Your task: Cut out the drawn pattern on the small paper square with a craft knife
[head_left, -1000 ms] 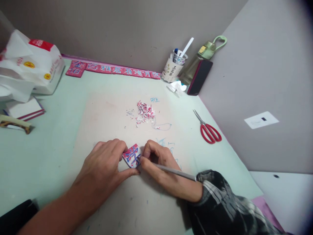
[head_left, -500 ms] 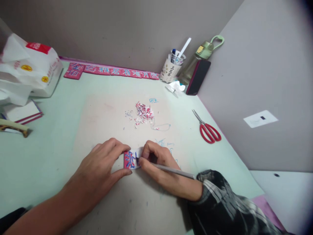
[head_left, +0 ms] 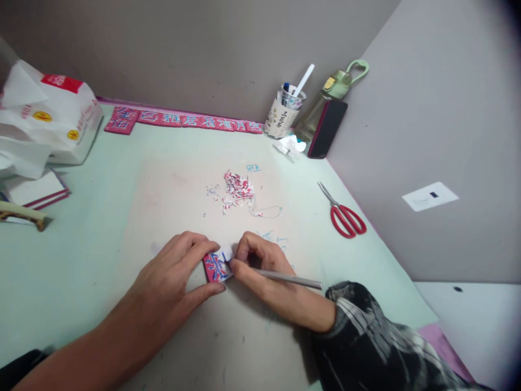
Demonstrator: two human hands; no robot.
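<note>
A: Left hand [head_left: 169, 274]?
B: Fingers and thumb pinch a small red-and-white tile [head_left: 214, 267], blue strokes on its face.
A: Tile's position?
B: Between both hands, nearer than a heap of red-and-white shavings [head_left: 239, 190] on the surface [head_left: 97, 217].
A: Right hand [head_left: 264, 266]?
B: Gripping a slim grey tool [head_left: 288, 278], its end at the tile's white part. Red-handled scissors [head_left: 348, 220] well apart, rightward.

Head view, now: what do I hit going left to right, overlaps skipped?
Tissue pack → left hand → small pink-and-white tile → right hand, gripping a slim silver tool → red-handled scissors → white rectangular panel.
</note>
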